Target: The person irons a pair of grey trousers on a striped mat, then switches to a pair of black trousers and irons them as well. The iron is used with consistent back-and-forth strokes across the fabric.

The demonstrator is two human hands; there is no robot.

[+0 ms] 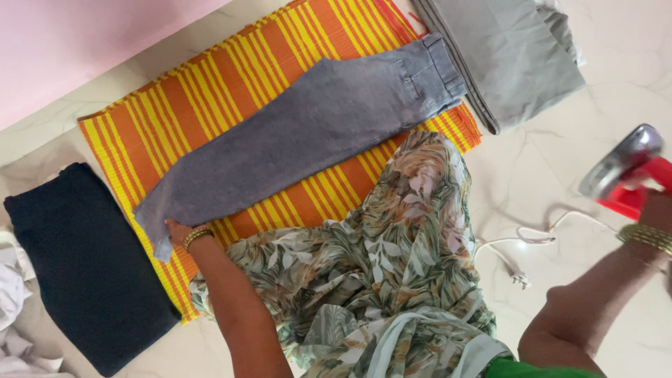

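Head view: left hand [176,230] pins diagonal grey jeans' [308,133] hem; right hand [654,206] grips iron [626,171].

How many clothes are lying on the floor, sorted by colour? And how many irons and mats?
Grey clothes: 2, jeans and folded grey garment
Dark navy folded garment: 1
White clothes: 1 pile
Red iron: 1
Striped orange mat: 1
Total: 6

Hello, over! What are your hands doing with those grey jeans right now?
Left hand pressing hem of grey denim jeans on the orange striped mat. Right hand on red iron, lifted off to the side. White cord loose on floor.
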